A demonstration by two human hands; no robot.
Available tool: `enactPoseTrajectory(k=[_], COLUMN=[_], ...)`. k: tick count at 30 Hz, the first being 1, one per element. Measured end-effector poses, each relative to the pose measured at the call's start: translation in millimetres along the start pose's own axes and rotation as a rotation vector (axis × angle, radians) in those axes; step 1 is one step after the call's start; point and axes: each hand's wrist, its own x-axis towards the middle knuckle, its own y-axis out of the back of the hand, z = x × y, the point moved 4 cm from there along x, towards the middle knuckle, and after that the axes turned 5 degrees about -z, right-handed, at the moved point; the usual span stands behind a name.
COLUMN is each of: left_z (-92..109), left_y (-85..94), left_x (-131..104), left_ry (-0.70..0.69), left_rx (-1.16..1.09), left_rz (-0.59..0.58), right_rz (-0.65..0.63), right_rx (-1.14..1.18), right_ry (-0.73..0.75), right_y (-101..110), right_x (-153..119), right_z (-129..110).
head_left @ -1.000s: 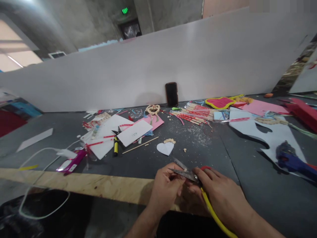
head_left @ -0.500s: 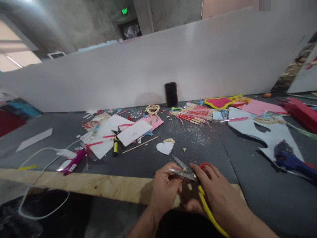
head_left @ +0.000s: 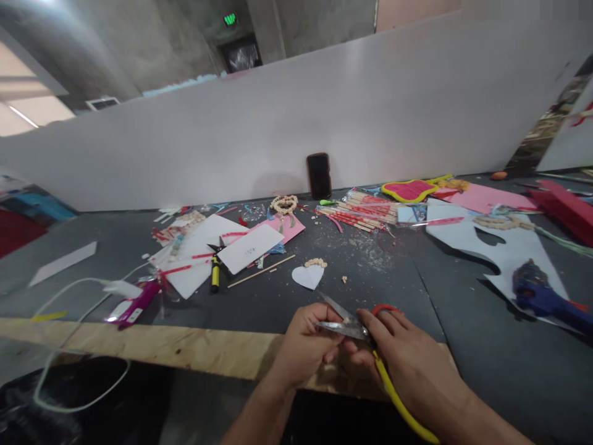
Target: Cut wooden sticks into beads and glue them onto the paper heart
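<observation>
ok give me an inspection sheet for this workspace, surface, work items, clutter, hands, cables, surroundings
Surface: dark tabletop, pale wooden front strip; small crumbs scattered about.
Work items: scissors, blades apart; white heart beyond them, beads along its upper right edge.
Clutter: yellow-handled pliers, red-and-cream sticks, blue tool, assorted paper.
Hands: right hand holds the scissors; left hand is at the blades, anything pinched unclear.
Cables: white cable hangs over the front edge.
Surroundings: pale panel behind, phone propped against it; green sign beyond.
</observation>
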Motion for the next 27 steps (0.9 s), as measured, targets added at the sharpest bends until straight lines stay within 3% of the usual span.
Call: enactPoseTrajectory(k=[5,8,16,22,27], left_z=[-3.2,-4.8,0.1,0.2,-2.3], left_y=[6.1,7.3,2.0,2.0,1.9], left_x=[-0.5,-1.4,-5.5,-5.8,-2.7], left_ry=[-0.030,-0.055,-0.107,-0.108,-0.029], left_rx=[0.057,0.094,0.238,0.236,-0.010], left_rz=[0.071,0.083,0.271,0.183,0.032], right_rz=[-0.077,-0.063,-0.046,-0.043,-0.016], right_rx=[-0.010,-0.033,0.014,0.054,0.066], right_ry=[-0.032,-0.059,-0.052,-0.030,-0.005], right_y=[-2.1,-0.4,-2.7,-1.8,-0.2], right_x=[7.7,10.8,2.8,-2.8,-0.9], right_z=[2.4,2.0,1.2,0.5,-1.5])
